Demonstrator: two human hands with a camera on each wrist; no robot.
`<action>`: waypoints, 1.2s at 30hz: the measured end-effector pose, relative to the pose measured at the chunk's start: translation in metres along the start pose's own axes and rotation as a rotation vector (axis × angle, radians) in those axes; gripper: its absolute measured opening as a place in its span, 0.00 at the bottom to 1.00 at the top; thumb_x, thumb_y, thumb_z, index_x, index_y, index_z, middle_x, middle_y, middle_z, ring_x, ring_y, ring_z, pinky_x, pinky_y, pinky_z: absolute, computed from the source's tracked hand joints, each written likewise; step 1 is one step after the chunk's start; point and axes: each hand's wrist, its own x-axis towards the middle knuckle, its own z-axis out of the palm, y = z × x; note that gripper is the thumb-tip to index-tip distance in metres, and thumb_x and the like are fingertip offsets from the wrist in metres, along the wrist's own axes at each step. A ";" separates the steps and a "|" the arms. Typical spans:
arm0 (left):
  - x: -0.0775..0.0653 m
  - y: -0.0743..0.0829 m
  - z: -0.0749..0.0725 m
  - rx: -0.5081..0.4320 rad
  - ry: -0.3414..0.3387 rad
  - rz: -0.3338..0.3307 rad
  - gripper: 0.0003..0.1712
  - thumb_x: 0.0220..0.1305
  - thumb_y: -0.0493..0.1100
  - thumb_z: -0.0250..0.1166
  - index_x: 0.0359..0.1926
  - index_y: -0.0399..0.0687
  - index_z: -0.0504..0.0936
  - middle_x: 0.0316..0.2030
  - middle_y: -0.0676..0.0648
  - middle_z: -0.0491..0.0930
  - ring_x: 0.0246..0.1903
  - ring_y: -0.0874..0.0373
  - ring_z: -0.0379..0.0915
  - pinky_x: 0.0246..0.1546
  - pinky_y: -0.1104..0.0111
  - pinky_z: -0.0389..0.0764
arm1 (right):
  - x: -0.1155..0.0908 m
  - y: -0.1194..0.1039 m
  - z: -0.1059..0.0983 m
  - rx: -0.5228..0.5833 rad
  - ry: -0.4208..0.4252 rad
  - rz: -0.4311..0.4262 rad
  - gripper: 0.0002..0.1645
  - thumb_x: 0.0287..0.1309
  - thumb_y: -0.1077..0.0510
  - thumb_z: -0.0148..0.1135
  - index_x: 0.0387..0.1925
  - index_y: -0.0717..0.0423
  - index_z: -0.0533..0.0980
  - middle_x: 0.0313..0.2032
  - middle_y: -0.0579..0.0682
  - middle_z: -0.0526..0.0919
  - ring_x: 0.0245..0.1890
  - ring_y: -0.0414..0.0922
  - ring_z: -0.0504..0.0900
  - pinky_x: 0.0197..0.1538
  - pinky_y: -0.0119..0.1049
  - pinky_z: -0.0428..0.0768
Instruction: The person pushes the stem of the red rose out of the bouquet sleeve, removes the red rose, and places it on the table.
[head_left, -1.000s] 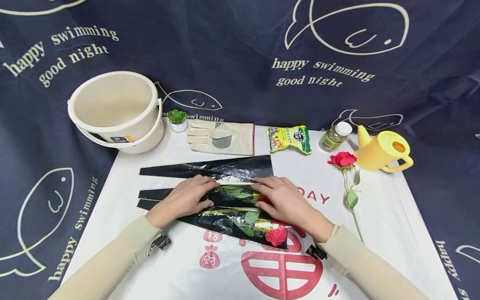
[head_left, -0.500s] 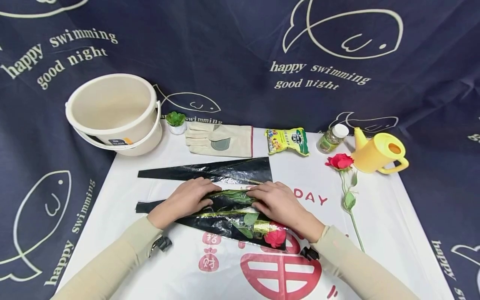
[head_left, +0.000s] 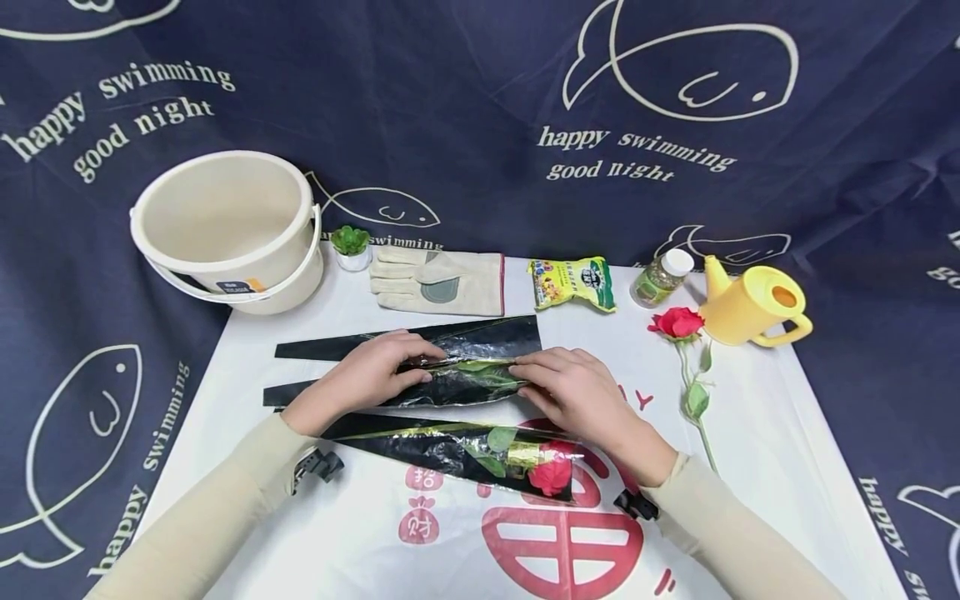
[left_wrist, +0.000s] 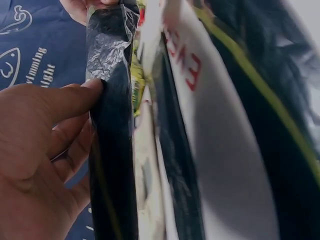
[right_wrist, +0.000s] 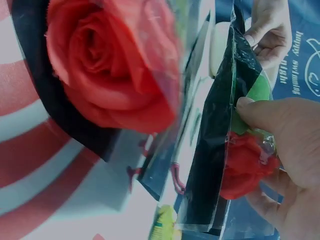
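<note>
Both hands hold a black-backed clear flower sleeve [head_left: 465, 388] lengthwise, tilted up above the white tabletop. My left hand [head_left: 367, 371] pinches its upper edge toward the narrow end, thumb on the near side. Toward the wide end, my right hand [head_left: 581, 392] grips it; in the right wrist view the thumb presses beside a green leaf and a red rose [right_wrist: 247, 165] inside. In the head view that bloom is hidden behind the hand. Nearer the body lies a second sleeve [head_left: 435, 450] with a red rose [head_left: 552, 472] in it. A flat black sleeve [head_left: 491, 335] lies behind.
A loose rose [head_left: 677, 322] lies at the right, by a yellow watering can [head_left: 750, 308] and a small jar [head_left: 662, 279]. Along the back stand a white bucket [head_left: 225, 225] and a potted plant [head_left: 351, 247], with work gloves [head_left: 438, 281] and a yellow packet [head_left: 572, 283] lying beside them.
The held sleeve with its rose has come up and away from the body, off the near sleeve, now showing its black side. Both hands have moved with it.
</note>
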 end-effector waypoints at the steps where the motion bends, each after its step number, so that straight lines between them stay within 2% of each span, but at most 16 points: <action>1: 0.000 0.002 -0.002 0.002 0.000 0.004 0.19 0.62 0.47 0.64 0.54 0.64 0.77 0.47 0.66 0.75 0.50 0.66 0.69 0.51 0.63 0.69 | -0.001 0.000 -0.002 0.001 0.014 -0.007 0.20 0.55 0.50 0.66 0.50 0.46 0.79 0.50 0.43 0.79 0.50 0.41 0.75 0.48 0.43 0.72; 4: 0.000 0.007 -0.007 -0.006 0.002 0.025 0.19 0.62 0.48 0.64 0.54 0.64 0.77 0.48 0.66 0.75 0.50 0.67 0.68 0.51 0.63 0.69 | -0.004 -0.001 -0.008 0.007 0.067 -0.030 0.21 0.54 0.51 0.66 0.51 0.47 0.79 0.50 0.43 0.79 0.50 0.41 0.75 0.48 0.43 0.72; 6: 0.001 0.008 -0.012 -0.042 -0.020 0.023 0.19 0.62 0.50 0.63 0.55 0.62 0.77 0.49 0.63 0.75 0.50 0.66 0.69 0.50 0.64 0.70 | -0.005 -0.001 -0.012 0.013 0.102 -0.043 0.21 0.53 0.53 0.67 0.51 0.47 0.79 0.49 0.43 0.79 0.50 0.42 0.75 0.48 0.43 0.71; 8: 0.001 0.006 -0.015 -0.133 -0.076 -0.011 0.23 0.62 0.53 0.63 0.58 0.58 0.75 0.50 0.59 0.76 0.50 0.65 0.70 0.49 0.65 0.71 | -0.006 0.000 -0.015 0.018 0.132 -0.054 0.22 0.52 0.54 0.67 0.51 0.48 0.79 0.49 0.43 0.80 0.50 0.43 0.76 0.48 0.43 0.71; 11: -0.001 -0.001 -0.019 -0.306 -0.195 -0.118 0.29 0.61 0.57 0.62 0.62 0.55 0.70 0.48 0.57 0.77 0.48 0.67 0.72 0.48 0.68 0.72 | -0.007 0.003 -0.019 0.023 0.160 -0.061 0.22 0.50 0.57 0.69 0.50 0.49 0.80 0.49 0.44 0.80 0.50 0.44 0.76 0.48 0.44 0.71; 14: -0.005 -0.009 -0.021 -0.409 -0.286 -0.198 0.32 0.60 0.57 0.63 0.63 0.55 0.69 0.33 0.57 0.77 0.31 0.67 0.73 0.38 0.68 0.74 | -0.008 0.005 -0.022 0.025 0.186 -0.056 0.23 0.48 0.59 0.69 0.50 0.50 0.80 0.48 0.44 0.81 0.49 0.45 0.77 0.47 0.44 0.71; 16: -0.007 -0.014 -0.020 -0.431 -0.318 -0.216 0.31 0.60 0.57 0.64 0.62 0.57 0.70 0.21 0.57 0.69 0.20 0.65 0.64 0.30 0.68 0.71 | -0.009 0.006 -0.024 0.024 0.203 -0.050 0.23 0.47 0.59 0.70 0.50 0.50 0.80 0.47 0.44 0.81 0.48 0.45 0.77 0.46 0.44 0.71; 18: -0.008 -0.016 -0.020 -0.442 -0.335 -0.211 0.30 0.58 0.57 0.65 0.61 0.58 0.72 0.15 0.55 0.58 0.15 0.61 0.53 0.25 0.66 0.66 | -0.009 0.008 -0.025 0.024 0.223 -0.048 0.24 0.46 0.59 0.70 0.49 0.50 0.80 0.47 0.45 0.81 0.47 0.45 0.78 0.46 0.44 0.72; 20: -0.008 -0.016 -0.020 -0.468 -0.351 -0.210 0.30 0.57 0.56 0.67 0.60 0.57 0.73 0.14 0.55 0.54 0.14 0.61 0.49 0.25 0.67 0.64 | -0.010 0.009 -0.026 0.025 0.235 -0.046 0.24 0.45 0.60 0.71 0.49 0.50 0.81 0.46 0.45 0.81 0.47 0.46 0.78 0.46 0.45 0.72; 24: -0.008 -0.015 -0.022 -0.476 -0.369 -0.215 0.32 0.53 0.53 0.70 0.59 0.54 0.73 0.14 0.56 0.55 0.15 0.63 0.51 0.28 0.68 0.65 | -0.012 0.013 -0.029 0.029 0.217 -0.051 0.24 0.46 0.59 0.71 0.49 0.51 0.80 0.47 0.45 0.81 0.48 0.45 0.78 0.47 0.45 0.72; 28: -0.009 -0.014 -0.026 -0.465 -0.361 -0.246 0.30 0.52 0.49 0.72 0.58 0.53 0.75 0.14 0.57 0.55 0.16 0.63 0.53 0.35 0.65 0.67 | -0.015 0.018 -0.033 0.044 0.164 -0.075 0.21 0.54 0.53 0.67 0.51 0.50 0.80 0.49 0.44 0.80 0.48 0.43 0.77 0.47 0.44 0.73; 31: -0.009 -0.013 -0.029 -0.490 -0.345 -0.261 0.29 0.53 0.48 0.71 0.57 0.51 0.76 0.16 0.58 0.68 0.22 0.65 0.64 0.42 0.62 0.69 | -0.016 0.022 -0.035 0.039 0.153 -0.089 0.22 0.53 0.54 0.68 0.52 0.50 0.79 0.49 0.44 0.80 0.48 0.44 0.77 0.48 0.45 0.72; 34: -0.007 -0.014 -0.029 -0.513 -0.315 -0.255 0.28 0.55 0.47 0.70 0.57 0.47 0.75 0.27 0.56 0.82 0.34 0.66 0.75 0.49 0.61 0.70 | -0.015 0.022 -0.038 0.021 0.183 -0.082 0.28 0.46 0.60 0.72 0.52 0.51 0.78 0.52 0.47 0.78 0.52 0.48 0.75 0.53 0.49 0.66; 36: -0.006 -0.015 -0.029 -0.515 -0.283 -0.258 0.27 0.56 0.46 0.69 0.57 0.45 0.74 0.35 0.54 0.83 0.38 0.64 0.77 0.49 0.61 0.71 | -0.015 0.021 -0.038 0.017 0.240 -0.078 0.29 0.42 0.63 0.71 0.52 0.51 0.79 0.53 0.50 0.77 0.54 0.52 0.72 0.55 0.52 0.62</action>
